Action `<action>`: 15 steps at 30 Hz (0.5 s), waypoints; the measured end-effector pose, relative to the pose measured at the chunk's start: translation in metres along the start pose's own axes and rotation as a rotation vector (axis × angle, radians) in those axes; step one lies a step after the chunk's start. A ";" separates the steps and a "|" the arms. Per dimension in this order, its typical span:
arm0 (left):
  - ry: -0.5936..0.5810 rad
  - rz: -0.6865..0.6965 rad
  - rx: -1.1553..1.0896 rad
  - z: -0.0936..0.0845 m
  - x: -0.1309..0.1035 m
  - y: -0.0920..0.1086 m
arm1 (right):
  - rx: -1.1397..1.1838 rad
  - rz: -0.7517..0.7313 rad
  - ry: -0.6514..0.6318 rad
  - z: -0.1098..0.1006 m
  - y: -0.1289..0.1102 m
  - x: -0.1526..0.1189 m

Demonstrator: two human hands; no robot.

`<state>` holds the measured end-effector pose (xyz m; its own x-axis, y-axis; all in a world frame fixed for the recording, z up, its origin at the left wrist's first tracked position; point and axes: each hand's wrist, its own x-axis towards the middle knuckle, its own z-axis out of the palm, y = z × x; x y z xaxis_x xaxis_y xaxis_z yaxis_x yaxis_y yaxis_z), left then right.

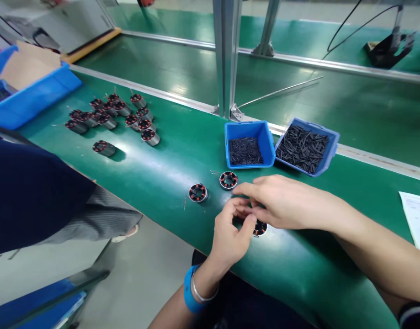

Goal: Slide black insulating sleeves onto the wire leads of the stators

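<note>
Two motor stators, a nearer one (198,193) and one by the blue bin (228,181), stand on the green bench, their copper windings and black slots facing up. My left hand (232,235) is closed around the left side of another stator (261,229), its thumb over the rim. My right hand (281,201) reaches over that stator from the right. Its fingers are bent together at my left fingertips, with the index finger stretched leftward. Whatever the right fingers pinch is hidden. Both hands cover most of this stator.
A blue bin of thin black strips (246,151) and a bin of larger black strips (303,145) stand behind my hands. Several stators (107,119) are grouped at left. Another person's dark clothing (34,196) borders the bench. A metal post (226,59) rises behind; paper (417,219) lies right.
</note>
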<state>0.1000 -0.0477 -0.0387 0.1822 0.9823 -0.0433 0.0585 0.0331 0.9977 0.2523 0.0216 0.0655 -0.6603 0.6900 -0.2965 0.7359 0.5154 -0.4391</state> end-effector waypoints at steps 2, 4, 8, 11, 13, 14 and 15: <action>-0.033 0.034 0.002 -0.003 -0.002 0.001 | 0.008 -0.010 -0.042 0.003 -0.002 0.004; -0.068 0.067 0.052 -0.007 -0.004 0.004 | 0.008 -0.032 -0.026 0.008 -0.002 0.004; -0.121 0.047 0.121 -0.011 -0.006 0.008 | 0.077 -0.103 0.063 0.011 0.009 -0.010; -0.155 0.016 0.158 -0.012 -0.009 0.007 | 0.167 -0.039 0.364 0.002 0.035 -0.023; -0.205 0.012 0.192 -0.013 -0.011 0.006 | 0.110 0.187 0.614 -0.006 0.060 -0.028; -0.243 0.017 0.199 -0.013 -0.012 0.007 | 0.055 0.310 0.676 -0.009 0.072 -0.029; -0.283 0.024 0.200 -0.013 -0.012 0.007 | 0.010 0.408 0.694 -0.012 0.083 -0.030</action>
<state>0.0858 -0.0573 -0.0306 0.4488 0.8916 -0.0602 0.2369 -0.0538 0.9700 0.3349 0.0499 0.0476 -0.0935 0.9829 0.1584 0.8955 0.1525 -0.4182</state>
